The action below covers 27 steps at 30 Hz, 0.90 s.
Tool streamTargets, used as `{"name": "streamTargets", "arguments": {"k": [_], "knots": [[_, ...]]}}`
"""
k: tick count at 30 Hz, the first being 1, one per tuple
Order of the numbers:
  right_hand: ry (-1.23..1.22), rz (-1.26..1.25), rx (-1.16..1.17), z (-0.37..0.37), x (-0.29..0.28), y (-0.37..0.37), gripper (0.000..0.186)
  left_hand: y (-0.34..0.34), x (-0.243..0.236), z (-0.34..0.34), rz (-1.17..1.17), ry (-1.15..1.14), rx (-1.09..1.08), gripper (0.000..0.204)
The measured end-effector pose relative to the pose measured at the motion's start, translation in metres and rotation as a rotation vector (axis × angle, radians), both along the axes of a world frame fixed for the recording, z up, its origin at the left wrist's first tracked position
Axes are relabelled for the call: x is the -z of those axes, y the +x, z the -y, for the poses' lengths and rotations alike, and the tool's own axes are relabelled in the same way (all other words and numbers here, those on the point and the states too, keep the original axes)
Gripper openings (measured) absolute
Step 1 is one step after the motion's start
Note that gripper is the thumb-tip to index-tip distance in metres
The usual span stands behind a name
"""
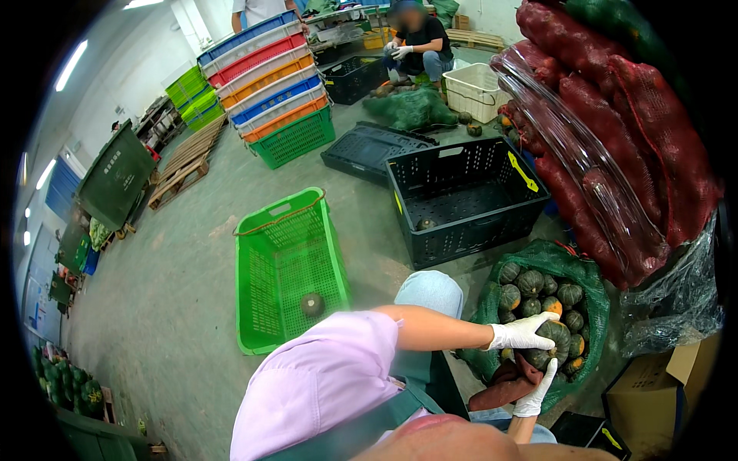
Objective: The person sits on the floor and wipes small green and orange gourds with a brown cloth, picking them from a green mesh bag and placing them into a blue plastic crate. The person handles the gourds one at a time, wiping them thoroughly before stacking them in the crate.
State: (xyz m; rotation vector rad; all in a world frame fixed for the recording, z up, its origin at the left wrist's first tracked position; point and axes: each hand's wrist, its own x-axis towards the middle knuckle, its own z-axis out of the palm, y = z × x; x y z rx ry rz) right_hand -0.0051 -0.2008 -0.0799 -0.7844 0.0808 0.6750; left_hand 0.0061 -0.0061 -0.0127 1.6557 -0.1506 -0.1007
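Note:
My left hand [521,333], in a white glove, grips the top and side of a large dark green squash [555,338] over an open green mesh sack [490,300] full of similar squashes, some with orange patches. My right hand [536,392], also gloved, holds the same squash from below, beside a reddish-brown cloth-like piece [500,390]; its fingers are partly hidden. Left of me a bright green crate [254,261] holds one small squash [312,304]. A black crate [461,238] with a small squash inside stands beyond the sack.
Red mesh sacks [584,138] are heaped at the right over cardboard [684,376] and plastic film. Stacked coloured crates [265,100], a wooden pallet [188,157] and a green bin [115,177] stand further off. A co-worker [423,46] crouches beside a white crate [473,92]; another person stands behind the stack.

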Motion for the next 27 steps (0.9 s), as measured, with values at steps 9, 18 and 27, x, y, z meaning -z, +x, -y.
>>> {"name": "streamTargets", "arguments": {"k": [9, 18, 27], "knots": [[0.026, -0.016, 0.0, -0.002, -0.017, -0.011, 0.08, -0.011, -0.013, -0.001, 0.039, -0.033, 0.017, 0.079], [0.089, 0.063, 0.333, 0.009, -0.035, 0.027, 0.078, -0.011, -0.039, -0.012, 0.381, 0.127, -0.074, 0.062], [0.194, 0.204, 0.75, 0.128, -0.143, 0.036, 0.084, -0.006, -0.053, -0.026, 0.19, -0.028, -0.072, 0.038]]}}
